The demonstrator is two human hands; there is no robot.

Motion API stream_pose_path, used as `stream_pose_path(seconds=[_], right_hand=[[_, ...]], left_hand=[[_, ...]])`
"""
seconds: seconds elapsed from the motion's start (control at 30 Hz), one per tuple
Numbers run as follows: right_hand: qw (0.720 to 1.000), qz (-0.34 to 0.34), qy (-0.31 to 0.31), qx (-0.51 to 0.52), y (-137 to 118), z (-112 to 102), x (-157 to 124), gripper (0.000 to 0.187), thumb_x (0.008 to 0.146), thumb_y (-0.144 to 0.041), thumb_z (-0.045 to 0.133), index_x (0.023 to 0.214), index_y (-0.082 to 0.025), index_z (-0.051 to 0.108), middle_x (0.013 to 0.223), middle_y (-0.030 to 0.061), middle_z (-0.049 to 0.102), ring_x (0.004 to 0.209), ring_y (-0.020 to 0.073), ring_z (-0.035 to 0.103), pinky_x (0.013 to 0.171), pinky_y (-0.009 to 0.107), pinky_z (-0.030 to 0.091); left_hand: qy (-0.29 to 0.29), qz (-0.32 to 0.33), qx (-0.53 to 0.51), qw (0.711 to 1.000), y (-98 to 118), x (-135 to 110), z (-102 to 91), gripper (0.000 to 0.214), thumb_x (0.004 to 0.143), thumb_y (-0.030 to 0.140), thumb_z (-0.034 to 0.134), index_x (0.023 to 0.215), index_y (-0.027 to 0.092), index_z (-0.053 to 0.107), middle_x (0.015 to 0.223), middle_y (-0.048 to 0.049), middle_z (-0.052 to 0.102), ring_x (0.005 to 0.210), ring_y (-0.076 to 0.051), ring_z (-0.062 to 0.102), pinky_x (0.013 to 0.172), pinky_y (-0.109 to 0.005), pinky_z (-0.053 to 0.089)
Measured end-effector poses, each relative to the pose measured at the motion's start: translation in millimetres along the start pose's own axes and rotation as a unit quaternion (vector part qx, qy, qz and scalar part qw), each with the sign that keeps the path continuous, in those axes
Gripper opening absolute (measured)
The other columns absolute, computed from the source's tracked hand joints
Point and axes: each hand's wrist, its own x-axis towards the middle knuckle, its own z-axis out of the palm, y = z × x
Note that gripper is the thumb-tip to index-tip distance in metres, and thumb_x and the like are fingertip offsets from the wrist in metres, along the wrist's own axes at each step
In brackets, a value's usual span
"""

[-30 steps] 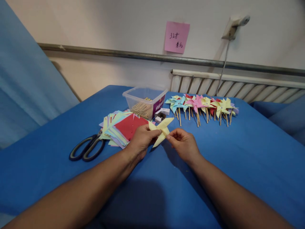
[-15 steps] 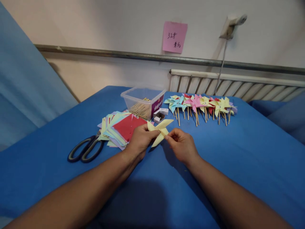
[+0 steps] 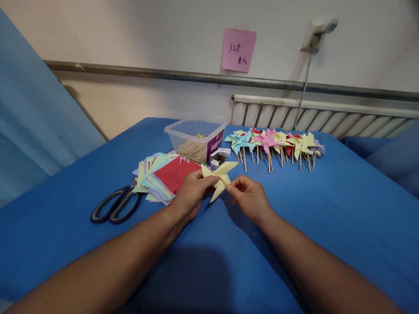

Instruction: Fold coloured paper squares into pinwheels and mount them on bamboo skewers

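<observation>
A pale yellow paper pinwheel (image 3: 220, 187) with folded blades is held above the blue cloth, between my two hands. My left hand (image 3: 191, 192) grips it from the left, the thumb pressed on its middle and the other fingers behind it. With thumb and forefinger my right hand (image 3: 249, 196) pinches the tip of a blade on the right side. No stick shows on this pinwheel. Just left of my left hand lies a stack of coloured paper squares (image 3: 173, 174), a red one on top. Scissors (image 3: 119, 205) with dark handles lie beside the stack, their blades partly under the paper.
A clear plastic tub (image 3: 190, 135) of wooden sticks stands behind the paper. By it sits a small open box (image 3: 217, 160) of dark little pieces. Several finished pinwheels (image 3: 270, 140) on sticks lie at the back right. A pink note (image 3: 238, 50) hangs on the wall.
My left thumb has shifted a little towards the middle of the pinwheel. Both hands keep their hold, and the view has moved slightly.
</observation>
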Motion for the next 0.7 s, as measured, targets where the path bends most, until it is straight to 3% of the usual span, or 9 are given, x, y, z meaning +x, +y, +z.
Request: stream_pose_path(seconds=[0.13, 0.23, 0.3, 0.4, 0.5, 0.6, 0.7], right_hand=[[1.000, 0.013, 0.005, 0.024, 1, 3, -1, 0.021, 0.072, -0.037, 0.065, 0.069, -0.018, 0.055, 0.052, -0.0041, 0.052, 0.045, 0.0097, 0.047, 0.043, 0.021, 0.035], [0.996, 0.031, 0.039, 0.073, 1, 5, 0, 0.034, 0.066, -0.037, 0.071, 0.090, -0.018, 0.056, 0.077, 0.0019, 0.063, 0.057, 0.0115, 0.054, 0.046, 0.022, 0.040], [0.993, 0.047, 0.028, 0.108, -1, 3, 1, 0.044, 0.065, -0.039, 0.072, 0.101, -0.018, 0.055, 0.092, 0.0057, 0.064, 0.063, 0.0126, 0.057, 0.049, 0.023, 0.043], [0.994, 0.046, -0.038, 0.095, -2, -3, 4, 0.035, 0.070, -0.043, 0.068, 0.090, -0.015, 0.062, 0.077, 0.0031, 0.062, 0.061, 0.0111, 0.052, 0.050, 0.022, 0.038], [0.996, 0.028, -0.067, 0.054, 0, -8, 5, 0.029, 0.073, -0.043, 0.066, 0.076, -0.014, 0.064, 0.060, -0.0030, 0.051, 0.052, 0.0074, 0.039, 0.047, 0.021, 0.029], [0.995, 0.039, -0.085, 0.043, 3, -11, 5, 0.030, 0.073, -0.044, 0.067, 0.077, -0.015, 0.066, 0.055, -0.0050, 0.046, 0.048, 0.0065, 0.033, 0.045, 0.021, 0.023], [0.991, 0.053, -0.108, 0.059, 1, -11, 3, 0.031, 0.071, -0.045, 0.068, 0.077, -0.014, 0.066, 0.055, -0.0040, 0.049, 0.048, 0.0071, 0.036, 0.044, 0.020, 0.023]], left_hand=[[0.014, 0.003, 0.001, 1.000, 2, -1, 1.6, 0.015, 0.062, 0.022, 0.072, 0.069, 0.013, 0.063, 0.062, -0.0021, 0.063, 0.053, -0.012, 0.055, 0.052, -0.024, 0.042], [0.018, 0.002, 0.006, 1.000, 4, -1, 2.5, 0.015, 0.062, 0.022, 0.074, 0.068, 0.014, 0.063, 0.060, -0.0012, 0.062, 0.052, -0.012, 0.055, 0.052, -0.024, 0.042], [0.010, 0.002, 0.008, 1.000, 4, -2, 2.6, 0.015, 0.063, 0.022, 0.073, 0.069, 0.014, 0.063, 0.060, -0.0008, 0.062, 0.052, -0.012, 0.055, 0.052, -0.024, 0.042], [-0.003, -0.002, 0.015, 1.000, 3, -2, 1.8, 0.015, 0.064, 0.024, 0.073, 0.071, 0.014, 0.064, 0.063, -0.0015, 0.063, 0.054, -0.012, 0.056, 0.053, -0.024, 0.042], [0.002, -0.003, 0.022, 1.000, 1, -2, 0.6, 0.017, 0.064, 0.025, 0.074, 0.071, 0.014, 0.064, 0.065, -0.0024, 0.064, 0.056, -0.014, 0.058, 0.055, -0.025, 0.043], [0.006, 0.001, 0.023, 1.000, 0, -1, -0.1, 0.015, 0.063, 0.024, 0.074, 0.068, 0.014, 0.063, 0.063, -0.0013, 0.063, 0.054, -0.012, 0.056, 0.053, -0.024, 0.042], [0.012, 0.004, 0.021, 1.000, 0, -1, -0.4, 0.014, 0.062, 0.022, 0.074, 0.066, 0.015, 0.063, 0.059, 0.0001, 0.061, 0.051, -0.011, 0.054, 0.052, -0.024, 0.041]])
